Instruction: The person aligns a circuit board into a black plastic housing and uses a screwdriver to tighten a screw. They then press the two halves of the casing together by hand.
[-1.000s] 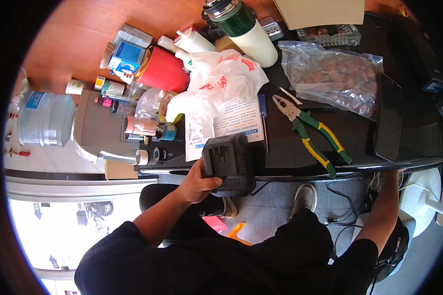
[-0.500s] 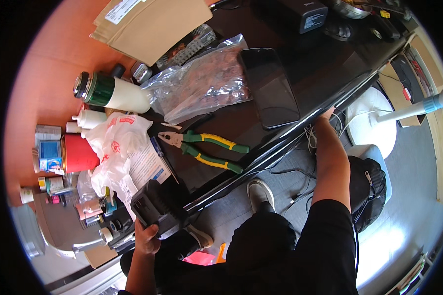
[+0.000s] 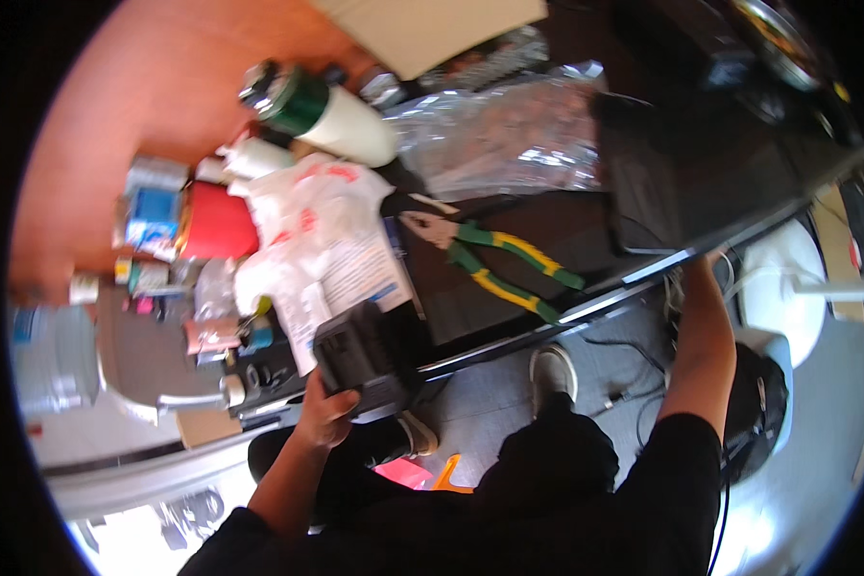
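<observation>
My left hand [image 3: 324, 413] grips a black boxy device [image 3: 367, 360] with slots on top, perhaps a charger, at the table's near left edge. The thumb shows on its near side; the other fingers are mostly hidden. At the right, my right hand [image 3: 708, 267] reaches below the table edge beside pale cables; its fingers are hidden. Between the hands lie green-and-yellow pliers [image 3: 468, 235], handles spread. A printed sheet [image 3: 363, 274] and a white plastic bag [image 3: 307, 216] lie just beyond the device. Farther right is a dark, flat phone-like slab [image 3: 643, 187].
A clear plastic bag [image 3: 509, 134] with brownish contents and a green-and-cream bottle [image 3: 341, 120] lie at the back, near a cardboard box [image 3: 432, 29]. A red container [image 3: 219, 221] stands left. Cables [image 3: 626, 394], a white round base [image 3: 785, 288] and a black bag [image 3: 754, 408] are below the table.
The view has shifted, so the tabletop things now appear farther right. My left hand still holds the black device, and my right hand stays below the table edge.
</observation>
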Action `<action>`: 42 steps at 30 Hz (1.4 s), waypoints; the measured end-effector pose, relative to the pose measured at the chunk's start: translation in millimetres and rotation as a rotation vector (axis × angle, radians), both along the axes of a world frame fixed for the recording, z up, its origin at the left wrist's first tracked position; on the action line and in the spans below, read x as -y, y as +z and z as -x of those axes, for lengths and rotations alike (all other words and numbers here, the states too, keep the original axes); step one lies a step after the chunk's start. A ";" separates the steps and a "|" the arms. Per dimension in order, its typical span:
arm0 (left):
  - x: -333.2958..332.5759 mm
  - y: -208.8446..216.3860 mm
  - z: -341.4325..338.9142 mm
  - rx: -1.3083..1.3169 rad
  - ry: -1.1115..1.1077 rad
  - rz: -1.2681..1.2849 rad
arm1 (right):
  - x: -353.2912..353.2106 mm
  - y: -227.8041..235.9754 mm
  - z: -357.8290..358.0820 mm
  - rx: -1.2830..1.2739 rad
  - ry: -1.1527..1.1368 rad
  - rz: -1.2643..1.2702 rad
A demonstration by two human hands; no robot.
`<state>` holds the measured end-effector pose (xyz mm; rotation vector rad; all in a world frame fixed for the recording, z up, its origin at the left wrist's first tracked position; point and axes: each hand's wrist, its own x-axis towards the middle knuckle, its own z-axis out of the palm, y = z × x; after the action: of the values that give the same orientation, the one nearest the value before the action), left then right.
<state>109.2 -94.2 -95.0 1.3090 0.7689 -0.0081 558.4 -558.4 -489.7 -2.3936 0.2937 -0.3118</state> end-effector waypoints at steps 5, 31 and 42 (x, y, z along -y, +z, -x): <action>1.1 5.1 -0.6 -0.002 -0.008 0.051 | -2.3 -1.0 1.7 -0.025 0.022 -0.014; -0.2 6.5 -2.5 0.026 -0.049 0.102 | -17.8 0.1 0.2 -0.030 0.102 0.010; -1.7 4.7 -2.7 0.015 -0.042 0.120 | -17.5 -3.1 2.8 -0.029 0.122 0.020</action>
<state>111.9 -92.6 -90.3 1.2092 0.7179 -0.0770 555.5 -541.0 -492.8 -2.4252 0.1574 -0.2253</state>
